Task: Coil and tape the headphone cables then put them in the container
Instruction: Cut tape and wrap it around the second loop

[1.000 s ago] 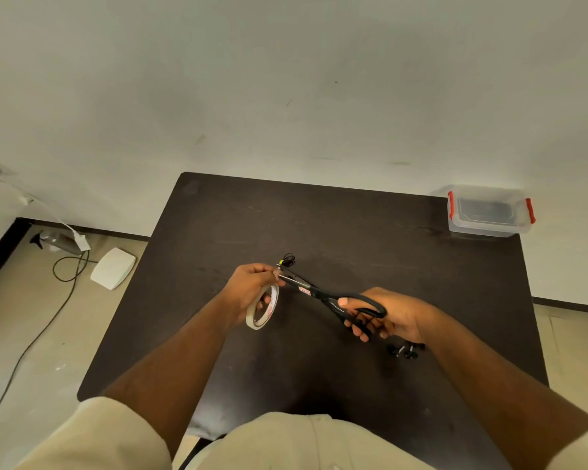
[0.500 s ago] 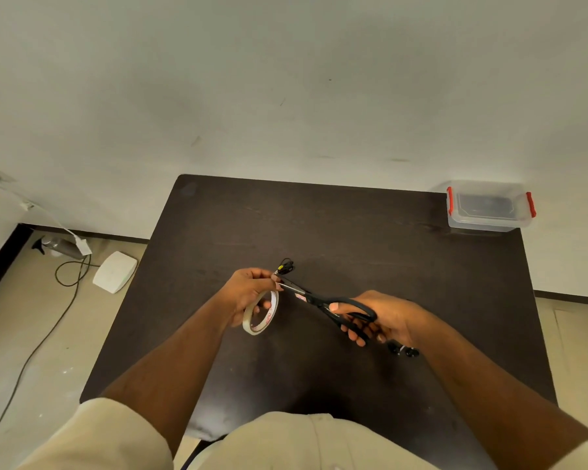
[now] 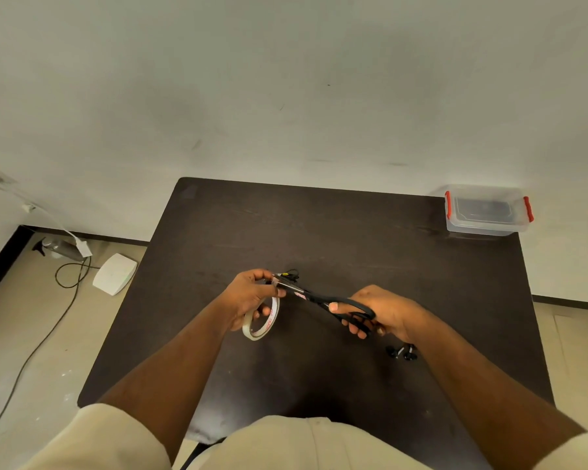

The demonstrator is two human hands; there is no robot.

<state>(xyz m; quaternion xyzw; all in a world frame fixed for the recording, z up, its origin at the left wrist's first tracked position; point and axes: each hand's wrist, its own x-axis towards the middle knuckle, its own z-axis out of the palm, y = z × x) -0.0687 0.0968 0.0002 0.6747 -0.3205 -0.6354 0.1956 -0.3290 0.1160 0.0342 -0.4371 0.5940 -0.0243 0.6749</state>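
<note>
You get soft, even, slightly dim light. The wall (image 3: 286, 79) shows mottled grey shading, the dark bench (image 3: 353, 239) has a faint sheen, and wide-angle bending curves the frame edges.

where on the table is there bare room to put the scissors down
Bare tabletop lies between the hands and the container, and along the left edge. It is crowded by the right hand, where the earbuds lie.

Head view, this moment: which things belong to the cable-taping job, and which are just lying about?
Job:
left hand gripping the tape roll and coiled cable
right hand working the scissors
earbuds on the table
clear container, far right corner

Lying about:
white box on the floor
floor cord
</note>
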